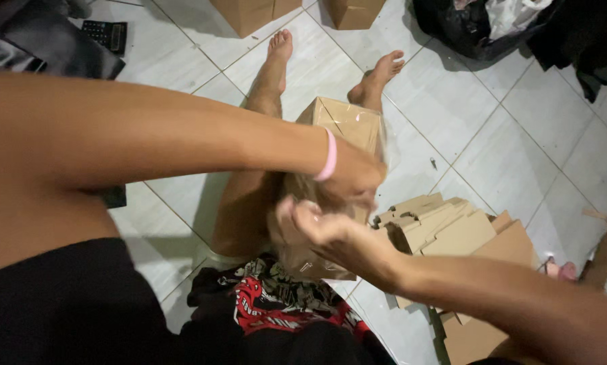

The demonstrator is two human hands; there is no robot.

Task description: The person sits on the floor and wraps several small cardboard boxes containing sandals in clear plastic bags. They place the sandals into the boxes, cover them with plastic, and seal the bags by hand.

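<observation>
I see my left hand and right hand both closed on the clear bag around the cardboard box, whose long axis runs away over my lap.

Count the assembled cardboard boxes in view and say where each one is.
3. One box wrapped in clear plastic is held on the lap by the left hand and right hand. Two stand at the top edge. More may lie outside the frame.
</observation>
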